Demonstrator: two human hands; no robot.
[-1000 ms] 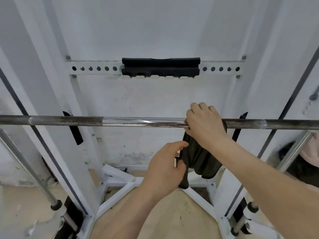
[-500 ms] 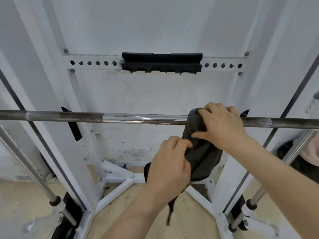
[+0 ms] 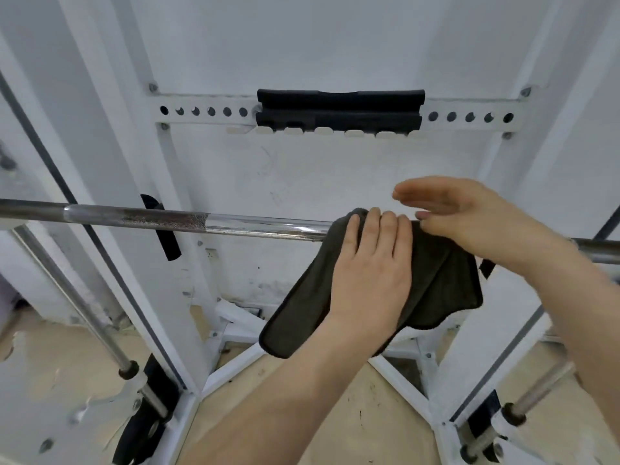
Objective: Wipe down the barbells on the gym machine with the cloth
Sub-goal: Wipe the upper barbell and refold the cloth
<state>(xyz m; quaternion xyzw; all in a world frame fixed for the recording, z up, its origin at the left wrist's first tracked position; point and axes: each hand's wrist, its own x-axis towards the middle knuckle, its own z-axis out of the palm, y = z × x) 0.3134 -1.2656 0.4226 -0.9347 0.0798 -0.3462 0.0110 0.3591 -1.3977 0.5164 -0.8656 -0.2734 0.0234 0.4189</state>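
Pressed flat by the left hand (image 3: pixel 369 273), the cloth (image 3: pixel 439 280) is draped over the bar (image 3: pixel 261 226), at 3 o'clock from its shiny middle. Nothing is held by the open right hand (image 3: pixel 469 219) above. Soft, floppy cloth is best wrapped around the hard, smooth bar.

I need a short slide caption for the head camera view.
Left hand presses dark cloth draped over barbell; right hand hovers open above.
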